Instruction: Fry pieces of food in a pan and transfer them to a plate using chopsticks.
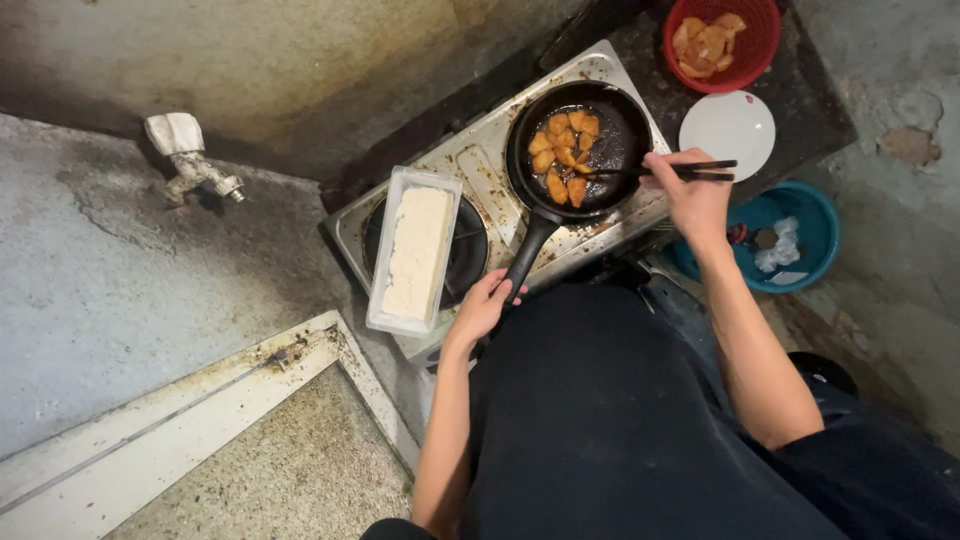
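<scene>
Below, the left hand [484, 303] grips the handle of the black pan [618, 128] on the stove's [480, 150] right burner. Right hand [693, 192] pinches dark chopsticks [665, 171], tips among browned pieces [565, 155] in the pan's left half. Left of the pan, a clear tray [416, 250] of white flour covers the other burner. Far right: red basket [722, 42], white plate [727, 134], blue basin [815, 225].

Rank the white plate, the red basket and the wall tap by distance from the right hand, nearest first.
From the right hand:
1. White plate, just beyond it on the counter.
2. Red basket, farther back, holding orange pieces.
3. Wall tap, far across to the left.
</scene>
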